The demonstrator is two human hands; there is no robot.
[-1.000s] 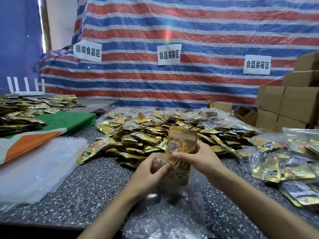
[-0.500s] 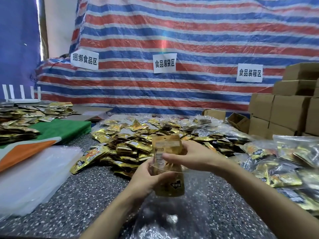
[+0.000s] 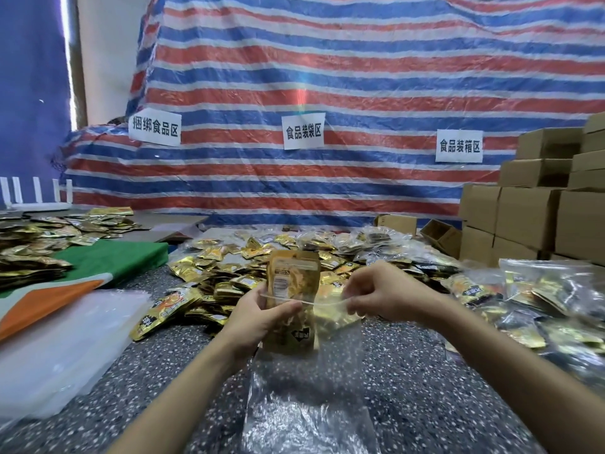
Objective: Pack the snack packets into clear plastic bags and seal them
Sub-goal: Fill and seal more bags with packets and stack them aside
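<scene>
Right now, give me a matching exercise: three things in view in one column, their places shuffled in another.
1. gold foil snack packet
2. stacked brown cardboard boxes
3. folded green cloth

A. far right edge
B. left side of the speckled grey table
C. partly inside the clear plastic bag held by the left hand and right hand

Pairs: 1-C, 2-A, 3-B.

White paper sheets on the striped tarp [image 3: 360, 77]: left sign [image 3: 155, 127] 捆绑食品区, middle sign [image 3: 303, 131] 食品装袋区, right sign [image 3: 459, 146] 食品装箱区. Print on the held snack packet [image 3: 293, 280] unreadable.
</scene>
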